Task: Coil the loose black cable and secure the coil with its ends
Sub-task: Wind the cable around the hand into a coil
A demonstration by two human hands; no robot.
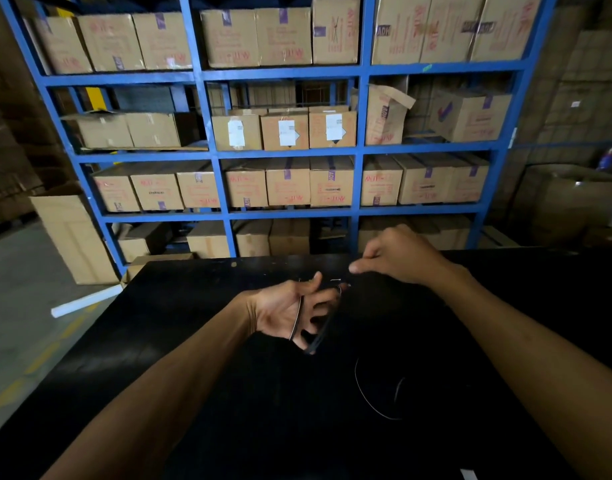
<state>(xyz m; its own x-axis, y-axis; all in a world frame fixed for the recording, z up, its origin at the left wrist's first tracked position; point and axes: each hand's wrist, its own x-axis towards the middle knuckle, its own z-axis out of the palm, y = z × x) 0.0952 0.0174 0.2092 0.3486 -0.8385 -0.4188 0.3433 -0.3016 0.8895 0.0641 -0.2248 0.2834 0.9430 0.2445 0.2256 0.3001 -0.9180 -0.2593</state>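
Observation:
A thin black cable (296,317) runs in loops across my left hand (290,311), which is palm up over the middle of the black table (193,323) with its fingers curled around the strands. My right hand (398,259) hovers just beyond and to the right, fingers pinched together near the top of the loops, apparently on a strand that is hard to see against the dark surface. A loose curve of the same cable (361,389) lies on the table nearer to me, only faintly visible.
A blue metal rack (358,147) packed with cardboard boxes (287,183) stands right behind the table's far edge. A tall carton (72,237) and a white tube (86,301) lie on the concrete floor to the left.

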